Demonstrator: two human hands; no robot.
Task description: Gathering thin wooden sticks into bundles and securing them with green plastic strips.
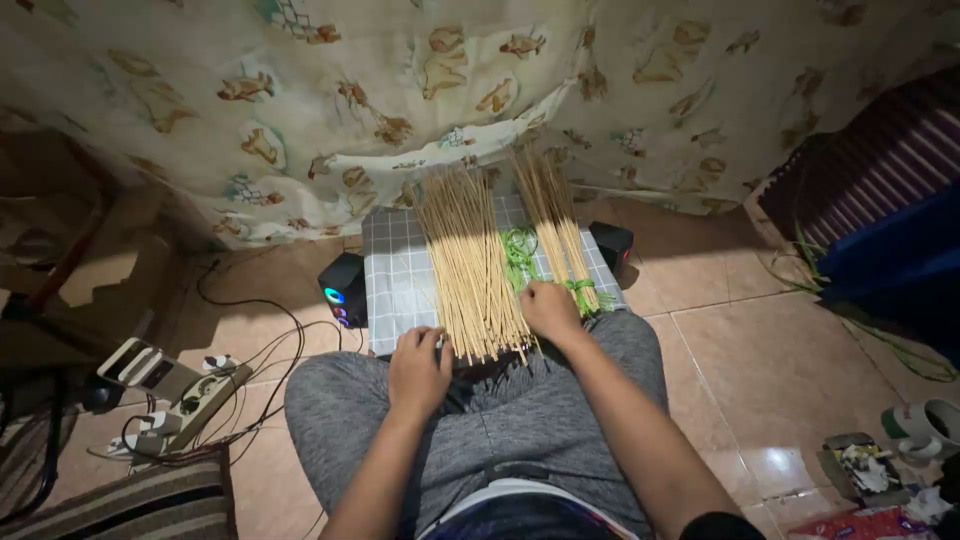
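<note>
A low board covered with a grey checked cloth [392,275] carries the work, set on the tiled floor in front of a person sitting cross-legged in grey trousers; on it a large fan of thin pale sticks [470,265] lies loose, running from the far edge to the near edge, where the stick ends overhang toward the lap; beside it, toward the right edge, a smaller bundle of sticks [556,225] lies tied near its lower end with a green band [583,290]; between the two, a tangle of green strips [519,255] rests on the cloth. The left hand [418,370] sits at the near edge, fingers curled down loosely at the left side of the stick ends, whether gripping any I cannot tell; the right hand [551,310] rests knuckles up at the near right corner, fingers folded narrow between the loose sticks and the tied bundle, what they pinch is hidden. A small black speaker [343,288] with a lit ring stands at the left edge of the board, another speaker [613,243] at the right; a patterned curtain [480,90] hangs behind; a power strip [195,400] with cables lies on the floor to the left; a small tray [862,468] holding scraps sits on the floor at the right, with rolls of tape [925,422] just beside it.
</note>
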